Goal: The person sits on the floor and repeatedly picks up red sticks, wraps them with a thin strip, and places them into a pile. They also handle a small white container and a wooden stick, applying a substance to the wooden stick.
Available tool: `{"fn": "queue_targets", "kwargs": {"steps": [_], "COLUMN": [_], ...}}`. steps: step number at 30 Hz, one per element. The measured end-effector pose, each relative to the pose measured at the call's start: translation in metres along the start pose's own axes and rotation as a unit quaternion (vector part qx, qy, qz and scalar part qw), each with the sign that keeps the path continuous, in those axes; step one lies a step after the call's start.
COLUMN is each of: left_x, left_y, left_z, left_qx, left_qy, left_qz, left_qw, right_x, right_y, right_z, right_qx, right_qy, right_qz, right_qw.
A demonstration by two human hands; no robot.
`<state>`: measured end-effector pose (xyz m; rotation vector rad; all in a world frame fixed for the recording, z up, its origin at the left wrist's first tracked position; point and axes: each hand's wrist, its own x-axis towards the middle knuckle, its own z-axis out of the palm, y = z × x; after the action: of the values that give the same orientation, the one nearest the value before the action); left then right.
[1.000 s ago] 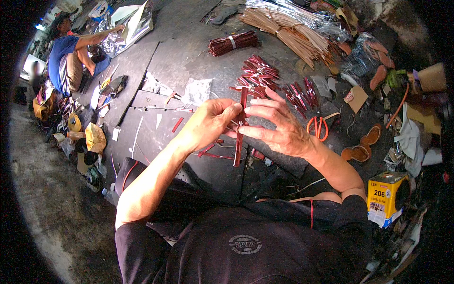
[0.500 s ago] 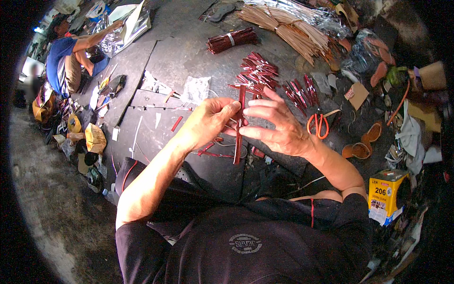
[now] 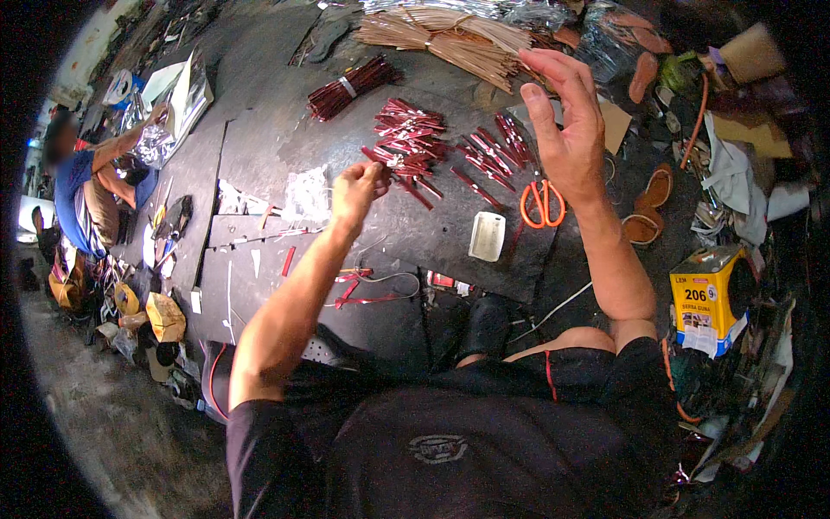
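Observation:
My left hand (image 3: 356,195) is pinched at the left edge of a loose pile of dark red strips (image 3: 411,130) with silvery bits on them. One dark red strip (image 3: 372,156) sticks out beyond its fingertips. My right hand (image 3: 571,130) is raised on the right with its fingers stretched out, holding nothing. Below it lie scissors (image 3: 543,208) with orange handles. Between the hands a smaller group of red strips (image 3: 488,156) is spread on the dark work surface. A small whitish tray (image 3: 487,236) sits nearer to me.
Behind the pile are a tied bundle of dark red strips (image 3: 350,86) and a large tan bundle (image 3: 441,36). On the right stand brown shoe parts (image 3: 648,212) and a yellow can (image 3: 705,298). A person in blue (image 3: 78,199) sits at far left, handling silvery sheets.
My hands have come apart. The left moved forward to the pile with the red strip; the right let go and lifted away to the right. The view has shifted, uncovering the tray.

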<state>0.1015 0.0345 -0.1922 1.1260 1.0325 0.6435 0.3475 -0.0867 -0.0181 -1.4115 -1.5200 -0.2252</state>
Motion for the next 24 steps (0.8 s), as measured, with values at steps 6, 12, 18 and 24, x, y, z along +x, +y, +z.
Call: {"fn": "queue_targets", "kwargs": {"steps": [6,12,18,24], "left_x": [0.051,0.073,0.079,0.049], "left_y": [-0.094,-0.140,-0.154,-0.125], "left_z": [0.097,0.147,0.116,0.090], "left_qx": [-0.073,-0.035,0.192,0.390], "left_qy": [0.013,0.030,0.074,-0.003], "left_qz": [-0.041,-0.105,-0.075,-0.003], "left_qw": [0.996,0.993,0.976,0.921], "right_x": [-0.014,-0.027,-0.035,-0.059], "right_y": [0.019,0.029,0.040,0.054], "right_z": [-0.019,-0.026,-0.023,0.022], "right_qx": [-0.002,-0.002,-0.011,0.045], "right_qy": [-0.008,-0.028,-0.048,-0.142], "right_qz": [0.050,0.079,0.099,0.167], "right_qw": [0.999,0.996,0.994,0.975]}}
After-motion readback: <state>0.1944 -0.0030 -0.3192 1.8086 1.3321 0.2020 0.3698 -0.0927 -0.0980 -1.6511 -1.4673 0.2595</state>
